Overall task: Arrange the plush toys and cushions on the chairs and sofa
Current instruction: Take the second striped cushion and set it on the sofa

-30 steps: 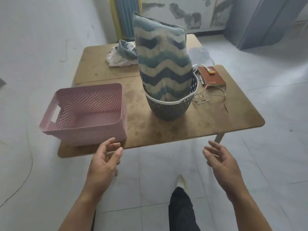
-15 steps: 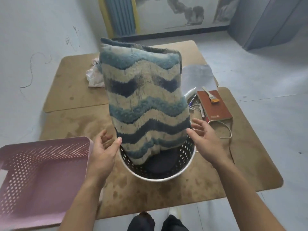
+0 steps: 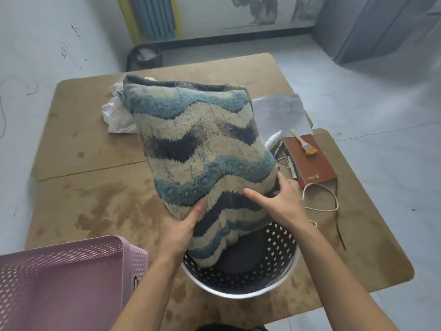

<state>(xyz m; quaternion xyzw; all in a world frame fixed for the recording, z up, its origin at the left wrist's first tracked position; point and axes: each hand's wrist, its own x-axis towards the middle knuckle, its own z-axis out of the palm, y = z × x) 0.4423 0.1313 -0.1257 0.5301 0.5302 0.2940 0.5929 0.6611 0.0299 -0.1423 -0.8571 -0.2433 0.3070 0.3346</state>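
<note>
Left hand (image 3: 177,231) and right hand (image 3: 284,204): both bare, forearms bare right down to the lower frame edge. Strip of dark clothing (image 3: 231,328) at bottom centre, between the forearms; kind of garment cannot be told

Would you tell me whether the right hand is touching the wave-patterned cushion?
Touching. The head view shows the right hand gripping the cushion, thumb laid across its front.

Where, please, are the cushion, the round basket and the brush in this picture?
cushion (image 3: 198,149), head view, middle of its wavy striped face.
basket (image 3: 279,252), head view, perforated inner wall on the right.
brush (image 3: 303,144), head view, where the handle meets the bristles.
</note>
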